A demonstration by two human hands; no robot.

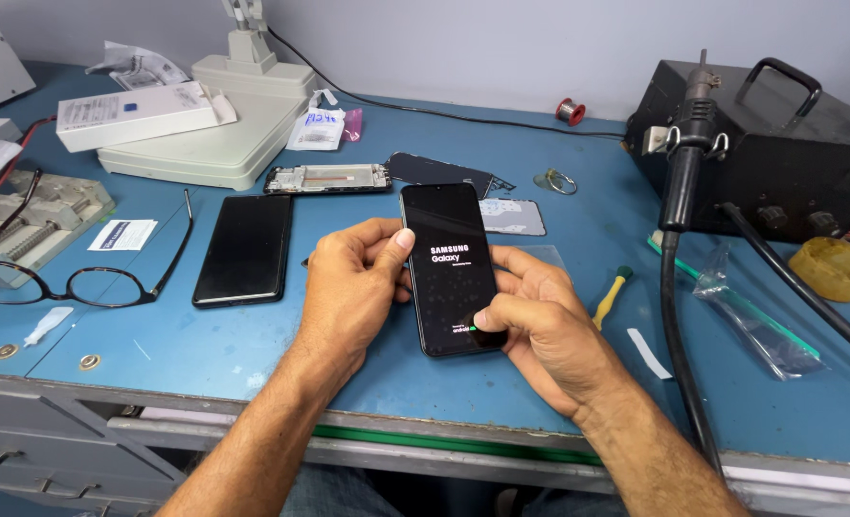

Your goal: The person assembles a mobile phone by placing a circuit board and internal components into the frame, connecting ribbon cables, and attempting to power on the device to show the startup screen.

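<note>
Over blue bench, phone (449, 263) sits btwn both grips: left hand (348, 287) clasps edge, right hand (540, 321) thumbs screen.

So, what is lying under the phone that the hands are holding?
Under the phone shows blue table and a clear plastic sheet's edge. The rest is covered.

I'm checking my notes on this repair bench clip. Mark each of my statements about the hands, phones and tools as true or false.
1. Both hands hold one phone whose screen is lit. True.
2. The right hand has its thumb on the lower part of the screen. True.
3. The left hand holds the eyeglasses. False: they lie on the blue bench, untouched.
4. A second dark phone lies flat beside the left hand. True.
5. The yellow-handled screwdriver is in the right hand. False: it lies on the bench.
</note>
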